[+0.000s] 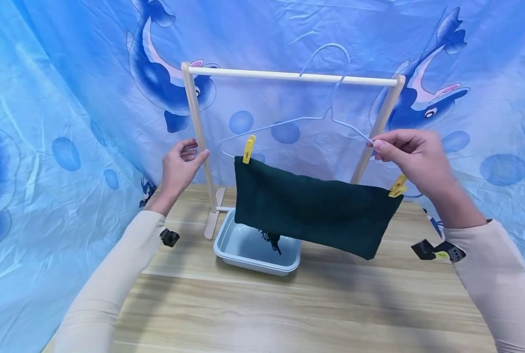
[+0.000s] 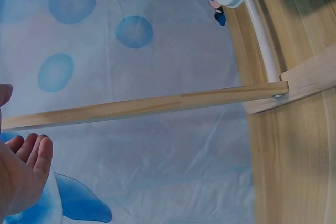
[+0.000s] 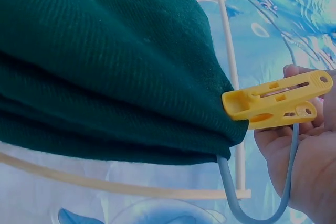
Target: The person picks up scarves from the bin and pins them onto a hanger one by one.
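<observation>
My right hand (image 1: 414, 154) pinches the right shoulder of a pale blue clothes hanger (image 1: 284, 121) between thumb and fingers. A dark green ribbed scarf (image 1: 311, 206) is folded over the hanger's bottom bar, its dark fringe (image 1: 271, 240) showing below. Yellow clothespins clip it at both ends, the left clothespin (image 1: 249, 149) and the right clothespin (image 3: 275, 98). The hanger's hook loops over the rod (image 1: 262, 74) of a wooden rack, its top well above the rod. Beside the rack's left post (image 2: 157, 106), my left hand (image 1: 180, 164) holds nothing, fingers loosely bent.
A light blue basin (image 1: 255, 264) stands on the wooden table (image 1: 289, 309), under the scarf's left part. The rack's left foot (image 1: 214, 215) rests just left of the basin. A blue curtain with dolphin prints (image 1: 170, 73) closes off the back and left side.
</observation>
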Motion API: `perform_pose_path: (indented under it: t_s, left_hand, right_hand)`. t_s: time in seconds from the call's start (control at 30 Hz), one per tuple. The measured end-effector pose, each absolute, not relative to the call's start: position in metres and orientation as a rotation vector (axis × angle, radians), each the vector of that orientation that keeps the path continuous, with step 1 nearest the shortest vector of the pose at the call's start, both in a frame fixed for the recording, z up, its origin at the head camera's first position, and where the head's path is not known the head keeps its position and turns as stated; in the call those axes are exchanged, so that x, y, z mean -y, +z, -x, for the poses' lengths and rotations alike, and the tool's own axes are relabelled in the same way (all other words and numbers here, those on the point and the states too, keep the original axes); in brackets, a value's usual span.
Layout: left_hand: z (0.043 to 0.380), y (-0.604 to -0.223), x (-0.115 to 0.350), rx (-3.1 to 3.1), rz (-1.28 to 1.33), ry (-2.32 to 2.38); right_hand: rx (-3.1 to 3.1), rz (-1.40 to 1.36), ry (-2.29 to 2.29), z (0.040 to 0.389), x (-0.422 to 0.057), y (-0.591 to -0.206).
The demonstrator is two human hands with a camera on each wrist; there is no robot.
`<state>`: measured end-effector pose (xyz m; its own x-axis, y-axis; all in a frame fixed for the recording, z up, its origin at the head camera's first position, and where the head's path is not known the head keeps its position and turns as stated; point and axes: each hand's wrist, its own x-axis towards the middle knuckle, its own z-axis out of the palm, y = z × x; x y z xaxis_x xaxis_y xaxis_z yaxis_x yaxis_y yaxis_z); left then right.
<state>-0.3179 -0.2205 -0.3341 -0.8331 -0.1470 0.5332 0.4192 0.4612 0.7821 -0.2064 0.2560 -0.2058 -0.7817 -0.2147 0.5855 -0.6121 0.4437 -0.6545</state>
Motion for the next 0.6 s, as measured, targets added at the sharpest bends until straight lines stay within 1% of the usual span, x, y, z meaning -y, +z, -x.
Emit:
perform_pose_path:
  t_s: [0.2, 0.6]
  left_hand:
    - [0.326, -0.34, 0.218, 2.18, 0.19, -1.403]
    - [0.337, -0.351, 0.217, 2.139, 0.218, -1.421]
  right_hand:
    - [2.299, -0.622, 1.237, 0.205, -0.266, -0.199]
    - [2.279, -0.506, 1.217, 0.214, -0.278, -0.197]
